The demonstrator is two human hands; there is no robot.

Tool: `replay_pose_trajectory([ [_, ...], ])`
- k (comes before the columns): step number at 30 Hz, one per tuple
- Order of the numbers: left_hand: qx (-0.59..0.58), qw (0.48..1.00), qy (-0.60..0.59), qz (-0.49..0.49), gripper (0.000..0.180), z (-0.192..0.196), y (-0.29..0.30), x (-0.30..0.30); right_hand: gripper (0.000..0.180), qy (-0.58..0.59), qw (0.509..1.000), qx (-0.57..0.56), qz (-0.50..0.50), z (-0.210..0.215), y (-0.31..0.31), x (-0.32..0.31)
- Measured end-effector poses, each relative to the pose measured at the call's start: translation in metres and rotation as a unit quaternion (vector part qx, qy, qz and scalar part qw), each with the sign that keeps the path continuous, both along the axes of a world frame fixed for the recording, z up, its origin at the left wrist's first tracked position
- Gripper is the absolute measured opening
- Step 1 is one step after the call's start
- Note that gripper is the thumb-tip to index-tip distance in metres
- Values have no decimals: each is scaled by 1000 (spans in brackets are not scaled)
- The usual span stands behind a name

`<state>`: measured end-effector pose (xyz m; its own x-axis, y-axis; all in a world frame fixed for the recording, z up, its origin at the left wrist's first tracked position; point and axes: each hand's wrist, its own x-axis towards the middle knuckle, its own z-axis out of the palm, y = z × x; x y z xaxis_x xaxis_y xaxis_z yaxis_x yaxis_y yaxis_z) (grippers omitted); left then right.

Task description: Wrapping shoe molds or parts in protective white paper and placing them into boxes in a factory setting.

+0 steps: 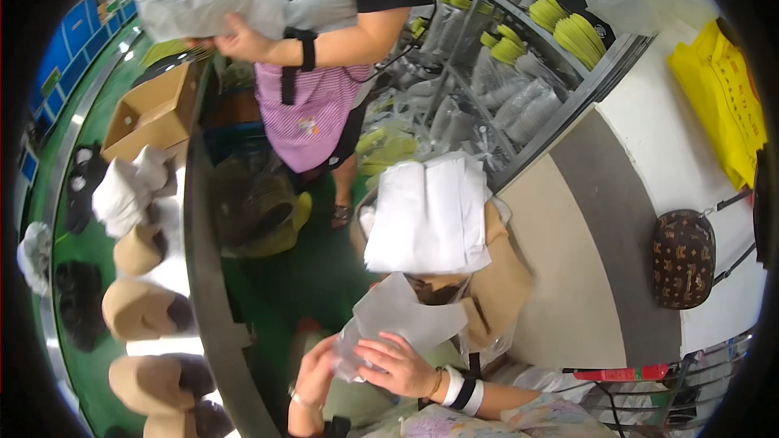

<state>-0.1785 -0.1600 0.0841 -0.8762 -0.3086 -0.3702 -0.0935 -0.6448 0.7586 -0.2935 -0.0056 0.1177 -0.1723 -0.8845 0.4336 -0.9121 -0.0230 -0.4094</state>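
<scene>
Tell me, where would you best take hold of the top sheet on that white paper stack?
Probably at the near, lower edge of the white paper stack, coming from the person's side. That edge overhangs the brown box and faces both hands, which already hold a crumpled sheet just below it. A light pinch at a free corner should lift only one sheet.

Green floor [316, 276], white-and-grey wall [617, 219], metal shelving [568, 105] stacked with yellow insoles [580, 36].

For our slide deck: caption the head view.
Both hands crumple tissue paper beside tan slippers.
</scene>
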Motion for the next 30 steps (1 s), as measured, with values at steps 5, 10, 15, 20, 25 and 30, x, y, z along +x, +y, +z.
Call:
replay_pose_trajectory([
  [5, 14, 999, -43, -22, 14, -22, 36, -4, 14, 66, 996, -36, 53, -1, 22, 20],
  [10, -151, 982, -19, 116, 3, -8, 60, -2, 23, 64, 997, 17, -30, 12, 74, 33],
  [15, -45, 985, 70, 151, 4, 5, 64, -9, 39, -247, 920, 305, -2, 35, 120, 41],
  [20, 67, 978, 86, 177, 21, 31, 31, 9, 51, -584, 805, 83, -63, 87, 119, -19],
  [25, 28, 971, 151, 186, 39, 83, 21, -7, 43, -343, 894, 277, -81, -15, 149, -23],
  [30, -14, 990, 73, 123, 31, 80, 7, 0, 73, -94, 965, -5, -243, 70, 90, -56],
])
